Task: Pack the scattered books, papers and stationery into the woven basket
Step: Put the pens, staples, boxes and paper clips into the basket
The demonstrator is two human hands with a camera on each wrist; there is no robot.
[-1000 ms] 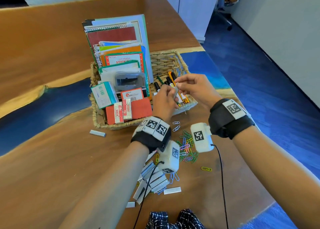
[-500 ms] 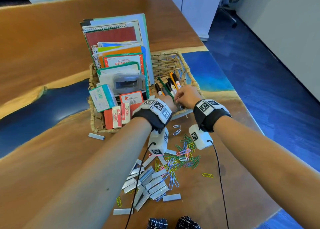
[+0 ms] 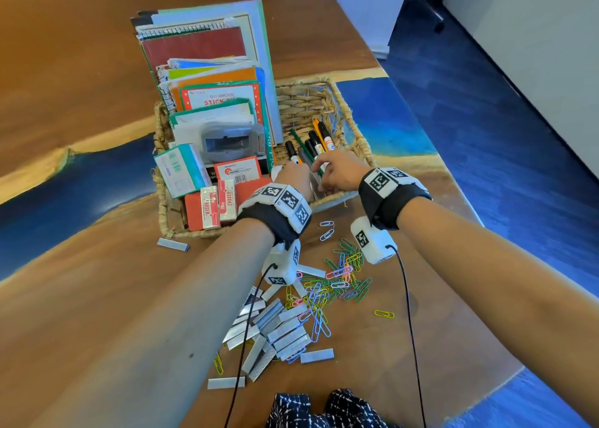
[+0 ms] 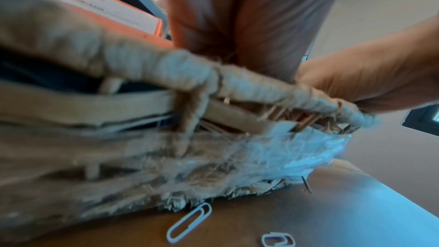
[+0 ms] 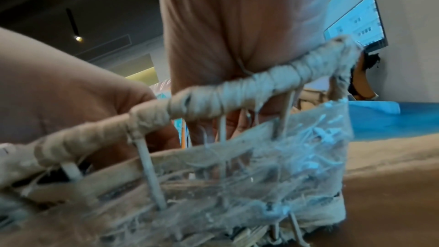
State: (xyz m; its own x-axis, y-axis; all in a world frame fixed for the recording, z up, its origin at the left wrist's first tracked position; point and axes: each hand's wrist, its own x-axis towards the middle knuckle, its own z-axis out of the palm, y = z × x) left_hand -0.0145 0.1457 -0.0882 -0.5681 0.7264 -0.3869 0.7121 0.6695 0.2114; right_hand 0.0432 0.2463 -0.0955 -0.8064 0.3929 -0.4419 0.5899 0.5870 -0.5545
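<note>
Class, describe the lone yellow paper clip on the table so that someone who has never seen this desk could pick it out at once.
Start at the woven basket on the wooden table, then come towards the camera to the heap of coloured paper clips in front of it. Just right of that heap lies the yellow paper clip. Unlike the tangled ones, it lies flat on bare wood, touching no other clip.

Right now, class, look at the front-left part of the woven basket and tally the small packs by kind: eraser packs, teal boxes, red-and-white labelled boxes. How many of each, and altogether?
Eraser packs: 2
Teal box: 1
Red-and-white labelled box: 1
Total: 4
</note>
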